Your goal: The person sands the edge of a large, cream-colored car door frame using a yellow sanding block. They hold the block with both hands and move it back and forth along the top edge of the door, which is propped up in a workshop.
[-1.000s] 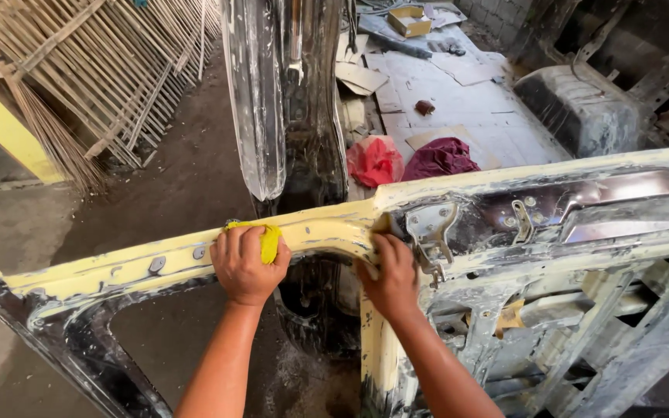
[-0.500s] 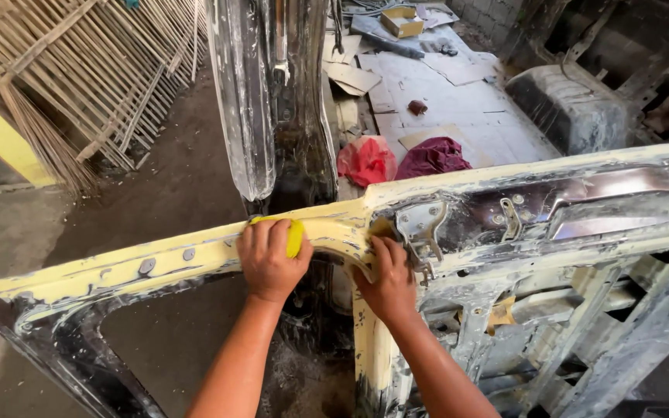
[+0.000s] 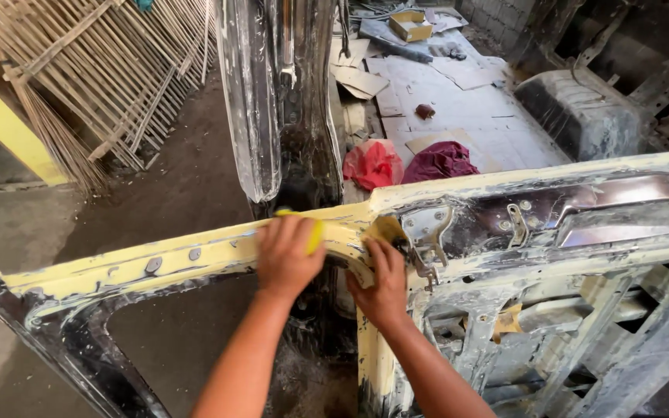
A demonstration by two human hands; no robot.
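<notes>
Yellow sanding pad [image 3: 313, 234]: clasped under the left hand [image 3: 286, 255], pressed flat on the cream-primed, black-edged car door frame [image 3: 156, 267], whose rail runs long from lower left up to the right. Right hand [image 3: 381, 282]: just beside, fingers closed over the frame's pillar junction below the bare metal hinge bracket [image 3: 427, 232]. Pad mostly hidden by fingers; its grit face unseen.

A single head-worn camera looks steeply down and forward, close over the door frame [image 3: 195, 259], with the workshop floor [image 3: 187, 178] beyond.
</notes>
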